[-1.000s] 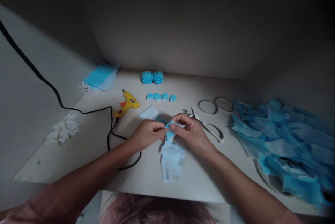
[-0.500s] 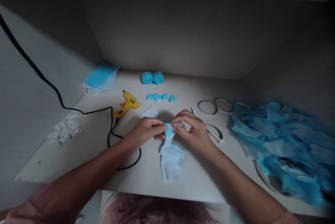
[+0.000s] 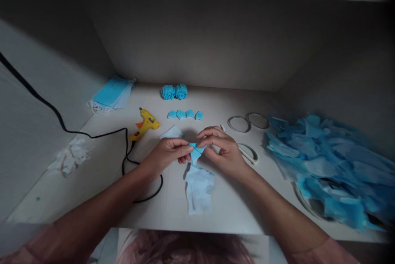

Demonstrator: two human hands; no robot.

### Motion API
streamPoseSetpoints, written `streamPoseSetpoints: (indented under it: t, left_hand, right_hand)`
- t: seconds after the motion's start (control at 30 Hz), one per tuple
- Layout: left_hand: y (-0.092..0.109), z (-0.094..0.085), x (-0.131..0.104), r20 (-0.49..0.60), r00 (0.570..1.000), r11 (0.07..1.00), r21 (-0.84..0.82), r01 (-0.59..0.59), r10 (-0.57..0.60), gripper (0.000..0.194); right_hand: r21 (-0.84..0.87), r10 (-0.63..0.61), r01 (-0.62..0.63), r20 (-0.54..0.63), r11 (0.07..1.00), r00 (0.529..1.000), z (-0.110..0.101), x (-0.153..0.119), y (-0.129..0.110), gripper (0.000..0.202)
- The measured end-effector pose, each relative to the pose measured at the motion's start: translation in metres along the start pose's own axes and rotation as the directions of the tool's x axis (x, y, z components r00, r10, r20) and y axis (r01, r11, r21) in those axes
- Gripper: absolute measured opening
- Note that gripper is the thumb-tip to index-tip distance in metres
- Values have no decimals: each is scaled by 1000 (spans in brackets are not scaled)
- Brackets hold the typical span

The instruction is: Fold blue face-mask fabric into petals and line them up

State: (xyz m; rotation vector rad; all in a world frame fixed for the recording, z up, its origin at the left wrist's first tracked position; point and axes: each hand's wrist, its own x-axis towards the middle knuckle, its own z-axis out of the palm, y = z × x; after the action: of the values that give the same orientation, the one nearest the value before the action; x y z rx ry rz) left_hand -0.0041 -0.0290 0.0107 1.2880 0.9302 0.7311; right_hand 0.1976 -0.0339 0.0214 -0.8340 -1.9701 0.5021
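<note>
Between the thumb and fingers of my left hand is a small folded piece of blue mask fabric, its fold line showing on top. My right hand has its fingertips on the right end of the same piece, fingers curled over it. Below both hands lie pale cut fabric pieces on the tabletop. Another pale fabric piece is just beyond my left hand. White-handled scissors rest partly hidden behind my right hand.
Several folded blue petals line up before two rolled blue fabric roses. A yellow glue gun with a black cord lies left, near face masks and white scraps. Wire rings and a blue fabric heap are right.
The fabric piece now has a corner folded over, showing more blue. My right fingers have shifted over its top and right end. The whole view has moved slightly.
</note>
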Motion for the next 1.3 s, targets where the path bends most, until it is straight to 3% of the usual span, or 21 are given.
streamPoseSetpoints:
  t: [0.4,0.53,0.67,0.8,0.93,1.07,1.3]
  left_hand:
    - [1,2,-1,-19,999,997,-59,45,-46,19]
    - [1,2,0,-74,997,999,-37,27,-29,16]
    - [5,3,0,-168,986,999,-36,-21,14,17]
    - [10,6,-1,-191,981,1000,-7,-30,28,18]
    - [10,7,-1,-182,983,1000,3,-21,21,19]
    - [8,6,-1,-191,981,999,29,-35,40,21]
    - [11,7,-3,-205,977,999,23,-48,51,23]
  right_hand:
    - [22,8,-9,46,1000,999,2,0,-1,26]
    - [181,149,-166,100,969,984,1,-2,-3,20]
    - [471,381,-387,114,793,918,0,-4,-3,45]
    - [390,550,-573,180,721,815,1,-1,-10,49]
    - [332,622,-675,264,659,737,6,2,-15,45]
    - [400,656,-714,296,575,694,12,0,-12,32]
    - [416,661,-731,327,541,675,12,-2,-11,30]
